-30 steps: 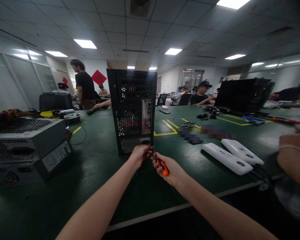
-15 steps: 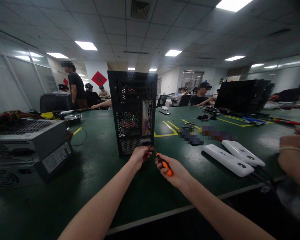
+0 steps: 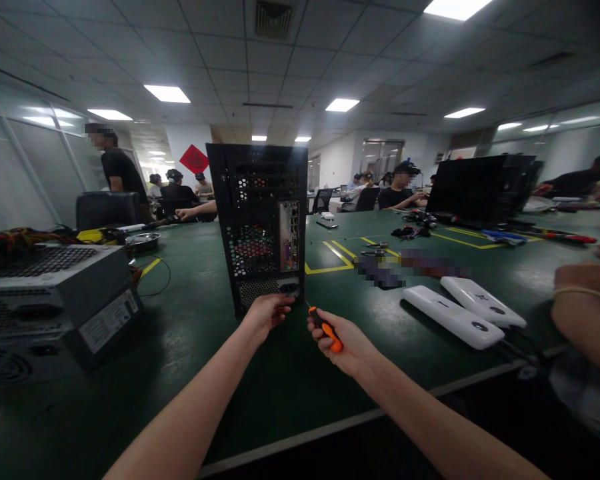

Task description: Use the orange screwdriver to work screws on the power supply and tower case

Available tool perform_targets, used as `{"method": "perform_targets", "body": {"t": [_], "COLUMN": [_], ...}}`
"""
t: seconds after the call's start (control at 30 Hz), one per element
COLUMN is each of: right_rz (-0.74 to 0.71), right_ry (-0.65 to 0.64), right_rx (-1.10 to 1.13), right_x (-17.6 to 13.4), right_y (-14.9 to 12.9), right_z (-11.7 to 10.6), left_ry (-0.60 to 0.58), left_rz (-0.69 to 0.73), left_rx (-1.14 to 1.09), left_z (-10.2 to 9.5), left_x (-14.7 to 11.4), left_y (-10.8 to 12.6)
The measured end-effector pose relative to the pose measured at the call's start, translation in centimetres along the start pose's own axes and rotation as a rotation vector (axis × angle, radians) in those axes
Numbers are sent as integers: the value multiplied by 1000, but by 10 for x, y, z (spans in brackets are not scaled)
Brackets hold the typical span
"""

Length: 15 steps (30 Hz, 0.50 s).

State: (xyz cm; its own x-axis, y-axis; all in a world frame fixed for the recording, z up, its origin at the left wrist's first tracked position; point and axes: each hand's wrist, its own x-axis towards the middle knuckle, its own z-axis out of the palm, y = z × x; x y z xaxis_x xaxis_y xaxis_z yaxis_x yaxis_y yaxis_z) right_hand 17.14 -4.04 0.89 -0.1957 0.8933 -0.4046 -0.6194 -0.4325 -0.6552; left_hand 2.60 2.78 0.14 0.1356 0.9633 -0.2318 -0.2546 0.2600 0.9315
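Observation:
A black computer tower (image 3: 260,220) stands upright on the green table (image 3: 190,347), its rear panel facing me. My left hand (image 3: 266,313) is at the bottom edge of that panel, fingers pinched together near the lower right corner; whether it holds something small I cannot tell. My right hand (image 3: 343,341) grips an orange-handled screwdriver (image 3: 325,328), its thin shaft pointing up-left toward the tower's lower right corner, a short gap away.
Grey power supply units (image 3: 55,300) sit at the left. Two white flat devices (image 3: 463,310) lie at the right, near another person's forearm (image 3: 587,310). Tools, cables and a dark monitor (image 3: 480,190) are farther back. People sit and stand behind.
My right hand with the screwdriver has drawn slightly back from the tower. The view has shifted a little right, and the standing person at the back left has walked further left.

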Motion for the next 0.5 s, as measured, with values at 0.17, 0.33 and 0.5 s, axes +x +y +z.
{"method": "perform_targets", "body": {"t": [0.17,0.33,0.5], "right_rz": [20,-31,15], "right_ry": [-14,-25,-38], "right_rx": [2,27,22], "right_x": [1,0,-2], "right_y": [4,2,1], "right_z": [2,2,1], "left_ry": [-74,-80,-97], "left_rz": [14,1,-3], "left_rx": [22,64,89], "left_z": [-8,-9,-11], "left_x": [2,0,-1], "left_y": [1,4,5]}}
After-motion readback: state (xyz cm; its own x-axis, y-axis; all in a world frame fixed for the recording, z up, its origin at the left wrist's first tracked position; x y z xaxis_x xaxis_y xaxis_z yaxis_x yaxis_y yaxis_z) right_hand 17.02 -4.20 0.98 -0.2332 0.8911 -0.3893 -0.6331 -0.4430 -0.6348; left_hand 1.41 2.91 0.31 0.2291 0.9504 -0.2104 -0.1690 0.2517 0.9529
